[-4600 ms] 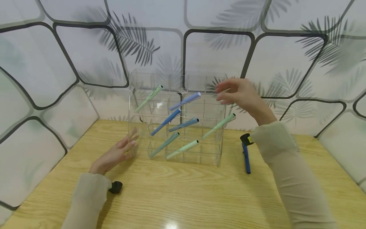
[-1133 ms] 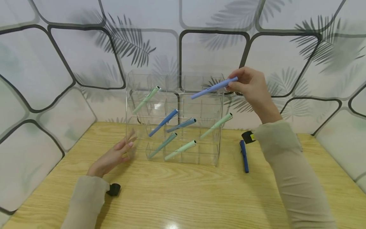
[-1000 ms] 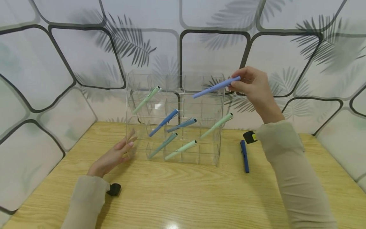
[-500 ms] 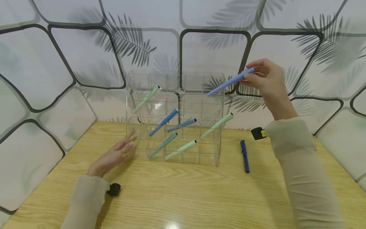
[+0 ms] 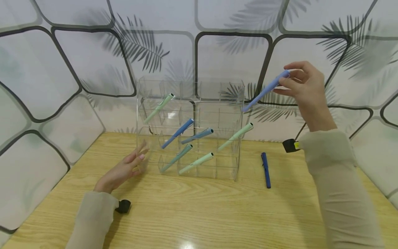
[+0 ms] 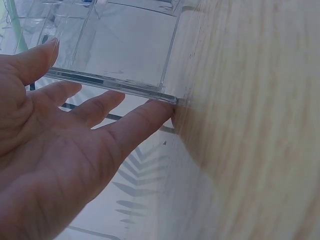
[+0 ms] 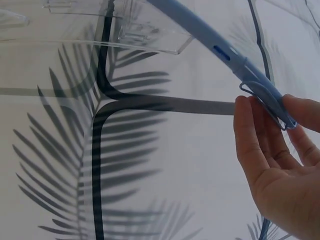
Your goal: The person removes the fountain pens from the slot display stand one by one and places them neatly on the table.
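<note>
My right hand (image 5: 306,86) pinches a periwinkle-blue pen (image 5: 265,91) by its capped end, raised in the air just right of the clear acrylic pen rack (image 5: 228,169). In the right wrist view the thumb and fingers close on the pen cap (image 7: 267,95) beside its wire clip, and the barrel slants up and away to the left. At the rack's left side my left hand (image 5: 121,171) lies with fingers extended. The left wrist view has its fingertips against the rack's clear edge (image 6: 115,84), with the thumb on the near side.
Several green and blue pens lean in the rack, among them a bright blue pen (image 5: 178,133) and a pale green pen (image 5: 196,163). A dark blue pen (image 5: 266,170) lies on the wooden table (image 5: 199,214) to the right. A patterned backdrop (image 5: 236,62) stands behind.
The right hand has taken the periwinkle pen out of the rack's upper tier and carried it up and right, past the rack's right side. The left hand has stayed at the rack.
</note>
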